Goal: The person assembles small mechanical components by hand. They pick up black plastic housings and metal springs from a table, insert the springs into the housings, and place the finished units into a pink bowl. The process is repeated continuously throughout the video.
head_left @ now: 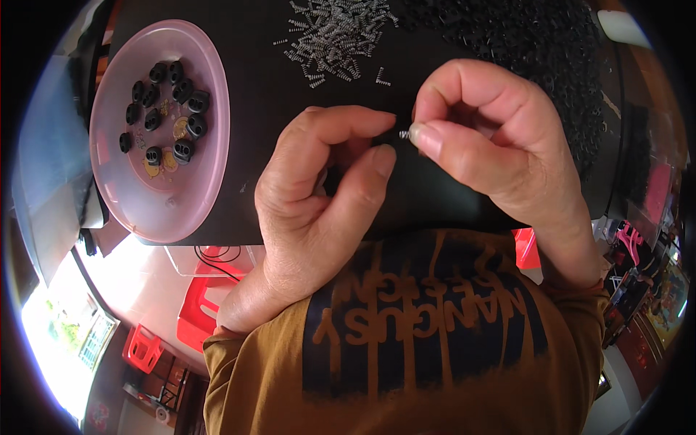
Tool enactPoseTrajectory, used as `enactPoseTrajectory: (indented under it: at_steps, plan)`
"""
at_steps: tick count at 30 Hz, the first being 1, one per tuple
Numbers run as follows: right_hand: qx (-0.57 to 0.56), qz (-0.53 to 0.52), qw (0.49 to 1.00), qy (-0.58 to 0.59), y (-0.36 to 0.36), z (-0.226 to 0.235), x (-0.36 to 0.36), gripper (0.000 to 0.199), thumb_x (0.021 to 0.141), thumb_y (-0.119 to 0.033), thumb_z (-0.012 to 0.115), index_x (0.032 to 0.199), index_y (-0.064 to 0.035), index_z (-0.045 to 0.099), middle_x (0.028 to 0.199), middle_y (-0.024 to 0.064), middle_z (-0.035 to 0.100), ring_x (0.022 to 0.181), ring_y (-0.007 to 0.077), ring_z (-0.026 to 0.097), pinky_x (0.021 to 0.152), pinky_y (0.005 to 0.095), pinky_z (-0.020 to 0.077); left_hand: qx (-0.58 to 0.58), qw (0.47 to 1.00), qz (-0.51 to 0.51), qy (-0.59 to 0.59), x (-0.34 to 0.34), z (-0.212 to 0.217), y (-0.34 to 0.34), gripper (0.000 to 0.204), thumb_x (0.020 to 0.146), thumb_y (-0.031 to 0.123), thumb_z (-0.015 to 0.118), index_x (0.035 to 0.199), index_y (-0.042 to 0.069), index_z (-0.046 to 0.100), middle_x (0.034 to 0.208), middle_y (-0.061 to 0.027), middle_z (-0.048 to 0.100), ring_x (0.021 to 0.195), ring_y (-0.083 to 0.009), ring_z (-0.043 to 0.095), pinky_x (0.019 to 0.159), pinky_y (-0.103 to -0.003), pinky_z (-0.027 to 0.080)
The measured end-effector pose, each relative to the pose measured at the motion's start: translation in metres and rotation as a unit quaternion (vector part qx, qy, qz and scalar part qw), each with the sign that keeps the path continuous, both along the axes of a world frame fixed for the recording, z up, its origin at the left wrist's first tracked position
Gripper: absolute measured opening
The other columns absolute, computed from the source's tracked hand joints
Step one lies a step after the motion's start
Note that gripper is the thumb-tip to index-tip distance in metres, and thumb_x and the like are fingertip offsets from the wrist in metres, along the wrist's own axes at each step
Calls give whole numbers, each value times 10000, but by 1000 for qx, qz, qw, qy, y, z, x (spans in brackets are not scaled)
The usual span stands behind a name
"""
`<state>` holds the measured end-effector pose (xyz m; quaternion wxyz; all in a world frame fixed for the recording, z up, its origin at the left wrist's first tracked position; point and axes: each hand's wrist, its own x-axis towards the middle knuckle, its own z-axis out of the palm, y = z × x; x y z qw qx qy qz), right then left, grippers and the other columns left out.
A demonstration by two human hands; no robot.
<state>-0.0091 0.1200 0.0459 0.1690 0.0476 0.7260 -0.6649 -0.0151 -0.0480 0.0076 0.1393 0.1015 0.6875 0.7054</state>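
My right hand (500, 138) pinches a small metal coil spring (404, 135) between thumb and forefinger, its end poking out toward the left hand. Facing it, my left hand (308, 192) is curled, with thumb and forefinger tips close together. The space between those tips is dark against the black table, so whatever they hold cannot be made out. Beyond the hands lies a heap of loose coil springs (341, 36), with a few strays at its near edge. To the right of it spreads a large pile of small black plastic parts (507, 36).
A pink translucent plastic bowl (210, 196) at the left holds several black two-hole cord locks (196, 125). Everything stands on a black table (254, 87). Red plastic stools (142, 348) are on the floor below, at left. A white object (623, 27) lies at the far right.
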Motion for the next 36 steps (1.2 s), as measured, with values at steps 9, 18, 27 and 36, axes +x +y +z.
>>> enactPoseTrajectory:
  at_steps: [9, 18, 27, 36]
  plan:
    - [-50, 1, 997, -56, 8, -3, 11, 64, 775, -92, 554, 756, -34, 532, 635, -77, 452, 561, -21, 363, 479, 143, 283, -14, 998, -43, 54, 0, 1, 6, 154, 715, -74, 601, 845, 7, 585, 757, -40, 561, 618, -87, 502, 546, -205, 399]
    - [-96, -42, 994, -24, 7, -12, 23, 183, 833, -183, 592, 889, -9, 601, 753, 13, 598, 659, 43, 537, 580, 170, 443, -29, 987, -23, 159, 0, -4, 14, 190, 696, -101, 605, 839, 19, 570, 719, -43, 550, 602, -97, 510, 521, -217, 402]
    - [-121, -120, 985, 1, 8, -9, 30, 162, 841, -148, 572, 908, -5, 610, 797, 34, 609, 683, 65, 553, 597, 191, 464, 15, 998, -46, 33, 0, 0, 16, 187, 777, -6, 605, 958, 7, 556, 801, -15, 537, 651, -56, 497, 569, -188, 415]
    - [-127, -131, 980, 83, 3, -13, 33, 139, 845, -116, 561, 915, -1, 597, 793, 27, 597, 687, 56, 544, 609, 187, 462, 198, 969, -72, -133, -2, -4, 18, 209, 816, 25, 572, 1014, -4, 513, 820, -14, 522, 670, -49, 507, 609, -174, 438]
